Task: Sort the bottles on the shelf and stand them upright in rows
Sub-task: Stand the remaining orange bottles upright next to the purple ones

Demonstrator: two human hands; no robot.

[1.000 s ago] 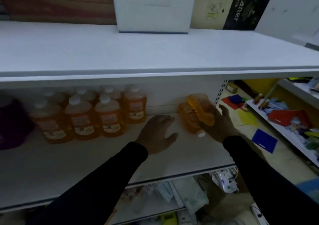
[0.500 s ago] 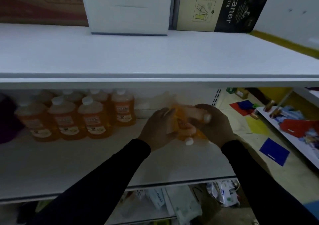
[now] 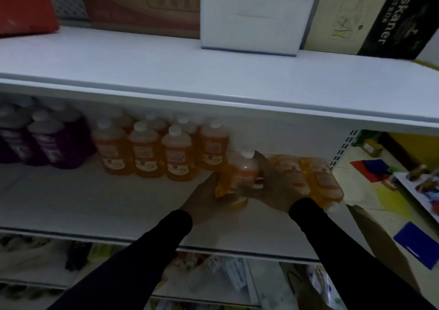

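Observation:
An orange bottle (image 3: 243,174) with a white cap stands nearly upright on the white shelf (image 3: 95,202), held between both hands. My left hand (image 3: 204,200) grips its left side and base. My right hand (image 3: 275,186) wraps its right side. Two more orange bottles (image 3: 318,179) lie on their sides at the shelf's right end, just behind my right hand. Several orange bottles (image 3: 164,150) stand upright in rows to the left of the held one. Dark purple bottles (image 3: 50,141) stand further left.
The upper shelf (image 3: 213,79) overhangs the bottles and carries a white box (image 3: 256,15) and cardboard boxes. Below are shelves with packaged goods. To the right, the floor holds coloured sheets and a low shelf with items.
The held bottle has been turned from lying to nearly upright, cap up, and shifted left toward the standing rows. The camera has swung left, bringing the purple bottles into view.

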